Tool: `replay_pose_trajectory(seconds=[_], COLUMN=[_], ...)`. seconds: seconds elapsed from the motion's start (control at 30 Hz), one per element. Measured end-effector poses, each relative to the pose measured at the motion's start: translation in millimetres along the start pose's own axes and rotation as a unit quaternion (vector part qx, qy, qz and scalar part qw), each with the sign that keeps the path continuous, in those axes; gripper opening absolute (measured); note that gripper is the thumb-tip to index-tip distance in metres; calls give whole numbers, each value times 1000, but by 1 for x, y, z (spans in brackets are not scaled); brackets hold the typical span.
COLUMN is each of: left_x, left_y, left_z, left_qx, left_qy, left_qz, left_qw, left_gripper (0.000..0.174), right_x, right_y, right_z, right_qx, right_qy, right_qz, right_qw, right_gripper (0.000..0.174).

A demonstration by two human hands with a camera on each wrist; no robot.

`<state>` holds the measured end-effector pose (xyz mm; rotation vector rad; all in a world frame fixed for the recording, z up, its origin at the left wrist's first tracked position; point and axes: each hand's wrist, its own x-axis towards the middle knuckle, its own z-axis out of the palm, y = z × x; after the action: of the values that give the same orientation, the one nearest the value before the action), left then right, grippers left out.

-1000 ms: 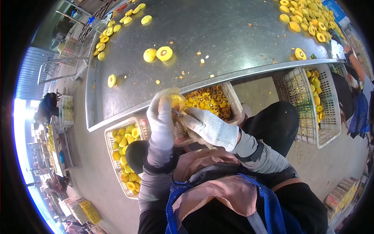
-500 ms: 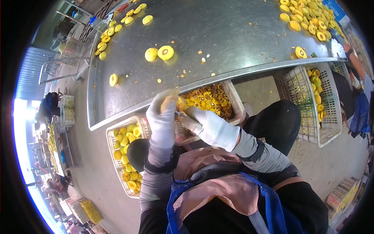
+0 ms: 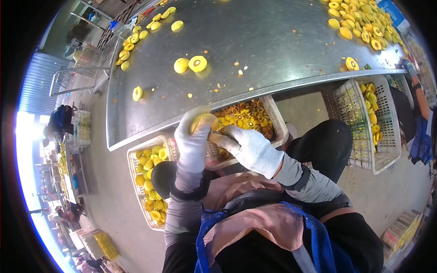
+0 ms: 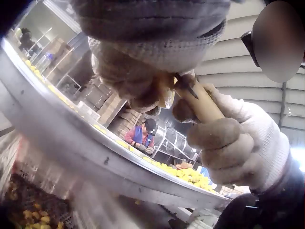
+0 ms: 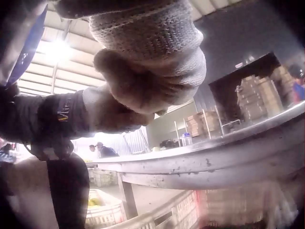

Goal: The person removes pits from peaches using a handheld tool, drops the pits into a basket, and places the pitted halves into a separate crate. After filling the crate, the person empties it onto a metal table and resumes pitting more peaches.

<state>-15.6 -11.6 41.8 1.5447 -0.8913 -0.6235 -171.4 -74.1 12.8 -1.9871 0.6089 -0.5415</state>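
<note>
In the head view my gloved left hand (image 3: 190,141) holds a yellow peach half (image 3: 203,122) just off the table's front edge. My gloved right hand (image 3: 254,149) meets it from the right. The left wrist view shows that hand's fingers curled round the wooden handle of a small knife (image 4: 206,106). Its dark metal blade points toward the peach half, which the left hand's fingers largely cover. On the metal table (image 3: 255,41) beyond the hands lie two more peach halves, one with its brown-centred cut face (image 3: 197,64) up.
Under the hands stands a crate (image 3: 278,125) of small brown-and-yellow cut pieces. A crate (image 3: 138,193) of peach halves is by the left knee, another crate (image 3: 387,132) at the right. Peach halves pile (image 3: 359,22) at the table's far right. Another person's arm (image 3: 421,98) reaches in there.
Both hands have stayed together at the peach half, which shows a different side now. The knife's handle shows more plainly between the hands. The head view has shifted slightly.
</note>
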Motion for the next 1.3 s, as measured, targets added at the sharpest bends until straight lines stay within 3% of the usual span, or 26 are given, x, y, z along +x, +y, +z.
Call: replay_pose_trajectory(seconds=[0.07, 0.17, 0.27, 0.37, 0.43, 0.53, 0.57, 0.63, 0.77, 0.8, 0.83, 0.87, 0.9, 0.93, 1.0, 1.03, 1.13, 1.23, 1.3], left_x=[-1, -1, -1, -3, -5, -9, -12, -24, -47, -50, -48, -46, -37, -25, 16, 46, 141, 236, 268], left_y=[-1, -3, -3, 2, 2, 10, 14, 13, 28, 37, 29, 14, 9, 6, -2, -14, -67, -134, -147], left_z=[0, -2, -4, 2, 3, -13, -11, -47, -136, -159, -185, -235, -261, -274, -282, -284, -291, -298, -289], left_qx=[-4, -15, -83, -211, -299, -311, -291, -223, 31, -7, 32, 186, 380, 555, 545, 505, 435, 514, 544], left_qy=[-5, -25, -62, -61, -16, 22, 91, 51, 55, 71, 75, 20, -29, -79, -13, 19, 68, 107, 93], left_qz=[8, 0, -33, -85, -111, -206, -219, -203, -96, -158, -141, -208, -226, -237, -138, -132, -40, -85, -154], left_qw=[1000, 1000, 994, 972, 948, 928, 927, 952, 993, 985, 987, 960, 897, 794, 827, 853, 897, 847, 820], left_gripper=[24, 27, 37, 51, 59, 61, 59, 59, 49, 43, 40, 40, 42, 43, 49, 50, 62, 75, 83], right_x=[2, 3, 3, 2, -2, -3, -3, -5, -9, -12, -13, -12, -11, -8, 0, 4, 17, 26, 29], right_y=[-4, 1, -15, 9, -2, -3, -8, 4, 12, 14, 15, 16, 12, 12, 17, 16, 27, 35, 41], right_z=[-6, -7, -24, -1, -11, -15, -16, -8, -5, -3, 0, 5, 8, 11, 14, 12, 14, 15, 14], right_qx=[90, 193, 264, 179, 352, 411, 400, 307, 47, -28, -102, -175, -226, -248, -293, -296, -241, -189, -162], right_qy=[-19, -28, -78, -18, -71, -98, -98, -55, -51, -52, -54, -56, -76, -90, -115, -113, -86, -95, -107], right_qz=[44, 13, 63, -4, 105, 133, 129, -8, 35, 33, 27, 19, 41, 30, 13, 1, 12, 15, 22], right_qw=[995, 981, 959, 984, 927, 897, 902, 950, 997, 998, 993, 983, 970, 964, 949, 948, 967, 977, 981], right_gripper=[43, 39, 37, 36, 34, 33, 33, 38, 41, 39, 36, 33, 26, 26, 27, 26, 24, 34, 42])
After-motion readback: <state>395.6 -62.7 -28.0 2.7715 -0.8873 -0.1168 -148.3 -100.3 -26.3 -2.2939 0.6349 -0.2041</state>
